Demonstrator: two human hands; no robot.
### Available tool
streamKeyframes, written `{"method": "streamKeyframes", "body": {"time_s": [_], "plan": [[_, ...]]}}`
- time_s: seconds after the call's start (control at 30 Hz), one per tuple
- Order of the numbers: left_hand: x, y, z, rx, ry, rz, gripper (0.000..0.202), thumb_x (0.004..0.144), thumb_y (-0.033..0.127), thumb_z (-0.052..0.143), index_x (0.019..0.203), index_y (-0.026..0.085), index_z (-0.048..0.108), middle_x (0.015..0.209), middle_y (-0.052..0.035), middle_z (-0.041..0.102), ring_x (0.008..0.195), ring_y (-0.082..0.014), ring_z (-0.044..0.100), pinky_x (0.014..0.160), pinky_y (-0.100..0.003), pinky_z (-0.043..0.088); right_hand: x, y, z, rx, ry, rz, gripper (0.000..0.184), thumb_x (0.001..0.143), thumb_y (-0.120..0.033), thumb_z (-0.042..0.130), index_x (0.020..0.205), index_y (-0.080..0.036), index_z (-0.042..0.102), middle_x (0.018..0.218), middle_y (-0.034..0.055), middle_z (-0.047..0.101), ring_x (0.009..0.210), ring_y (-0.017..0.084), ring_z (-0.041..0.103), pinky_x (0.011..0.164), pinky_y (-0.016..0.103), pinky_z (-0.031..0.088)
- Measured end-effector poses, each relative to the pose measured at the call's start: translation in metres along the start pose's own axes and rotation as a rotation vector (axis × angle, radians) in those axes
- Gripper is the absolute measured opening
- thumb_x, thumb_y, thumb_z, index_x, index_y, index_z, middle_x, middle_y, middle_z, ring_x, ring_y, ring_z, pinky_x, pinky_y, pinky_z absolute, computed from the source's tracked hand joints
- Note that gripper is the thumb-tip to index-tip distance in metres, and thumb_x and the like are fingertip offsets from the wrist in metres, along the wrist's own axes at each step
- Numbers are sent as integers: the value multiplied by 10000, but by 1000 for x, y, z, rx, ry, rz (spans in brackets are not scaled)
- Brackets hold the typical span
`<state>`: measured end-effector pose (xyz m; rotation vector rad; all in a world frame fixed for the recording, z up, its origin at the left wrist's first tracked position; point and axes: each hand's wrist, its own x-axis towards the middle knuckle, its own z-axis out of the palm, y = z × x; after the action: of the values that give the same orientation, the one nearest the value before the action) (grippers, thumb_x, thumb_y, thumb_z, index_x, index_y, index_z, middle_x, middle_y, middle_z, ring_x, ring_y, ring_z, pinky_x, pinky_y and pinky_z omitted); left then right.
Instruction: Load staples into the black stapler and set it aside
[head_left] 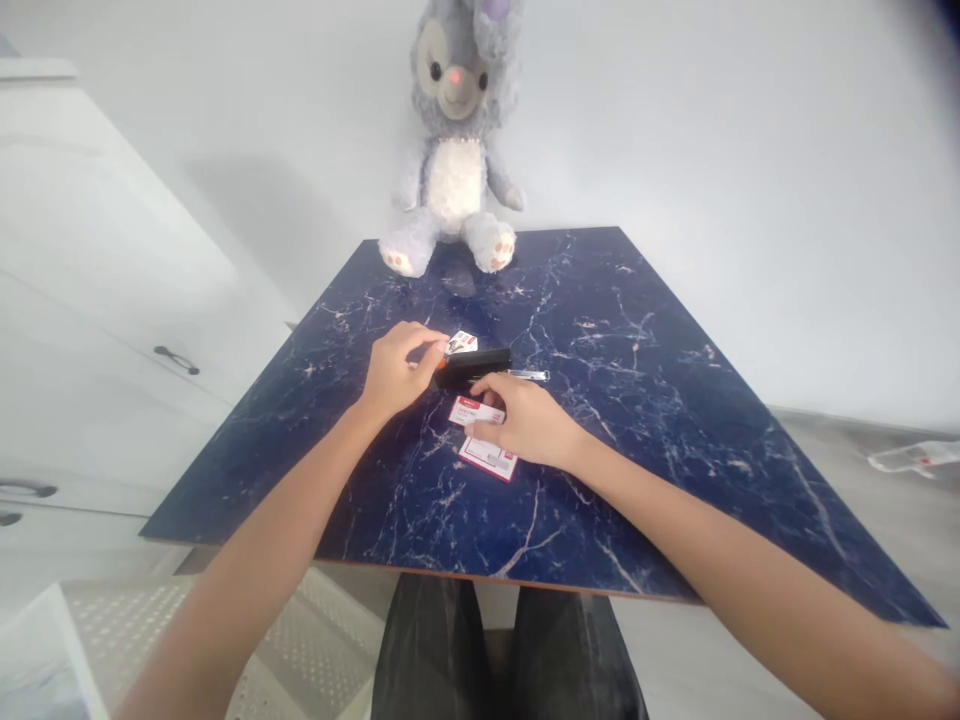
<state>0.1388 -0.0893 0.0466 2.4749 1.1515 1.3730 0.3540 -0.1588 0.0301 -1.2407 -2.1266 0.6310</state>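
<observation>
My left hand (401, 370) has thumb and forefinger pinched together at the left end of a black elongated object (480, 362), close to a small orange spot. What the pinch holds is too small to make out. Just behind those fingertips lies a small white box with red print (463, 342). A slim shiny metal piece (531, 375) sticks out along the right of the black object. My right hand (529, 418) curls its thumb and fingers around a small red-and-white packet (466, 409). Under that hand, a second red-bordered white piece (487, 457) lies flat, partly covered.
The dark blue marbled table (525, 530) has its front edge close to my legs (439, 650). A grey plush toy (455, 180) sits at the back against the wall. White cabinets (97, 300) stand on the left. A clear plastic item (911, 457) is at the far right.
</observation>
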Motion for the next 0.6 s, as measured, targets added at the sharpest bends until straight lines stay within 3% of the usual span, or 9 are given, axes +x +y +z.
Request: {"method": "streamKeyframes", "body": {"time_s": [0.07,0.13,0.23,0.37,0.43,0.53,0.6], "plan": [[0,6,1,33,-8,66,183,928,277,594,972,207,757,906,-51,746,872,-195,655,846,-337,504,-1,-1,-2,37,-12,-87,477,735,-202,780,1187,-207,628,950,22,659,804,169,609,752,307,477],[-2,11,2,50,-1,106,190,930,282,594,1005,212,754,915,-54,751,882,-199,659,844,-342,513,-1,-2,-3,79,10,-190,483,753,-128,731,1218,-208,627,1008,40,655,874,177,623,824,326,499],[-5,14,-1,1,37,67,198,936,311,595,1007,211,750,893,-51,760,823,-185,684,801,-329,544,-2,-3,-2,175,154,-179,441,802,-131,695,1227,-224,626,1086,54,675,954,198,652,876,361,526],[-7,17,-5,-337,-114,-110,254,945,372,600,1067,198,740,852,-54,774,641,-152,702,631,-274,579,0,1,0,440,336,-28,382,859,-267,707,1226,-256,599,1123,52,701,994,223,691,900,409,570],[-5,19,-4,-561,-186,-227,269,932,397,623,1060,189,738,941,-80,779,594,-145,699,558,-264,581,1,2,1,582,401,5,343,868,-325,714,1184,-257,599,1130,51,706,1008,221,698,916,406,581],[-3,19,1,-780,-219,-373,291,860,399,721,1069,197,729,1149,-108,745,697,-163,733,556,-256,600,2,2,0,690,484,16,311,864,-370,726,1125,-248,609,1134,51,711,1011,211,700,923,389,588],[-2,18,4,-854,-295,-461,372,826,398,761,1146,218,705,1148,-105,744,774,-183,746,576,-248,607,2,2,-2,705,490,7,316,862,-384,730,1119,-241,614,1132,52,713,1004,207,699,917,382,589]]}}
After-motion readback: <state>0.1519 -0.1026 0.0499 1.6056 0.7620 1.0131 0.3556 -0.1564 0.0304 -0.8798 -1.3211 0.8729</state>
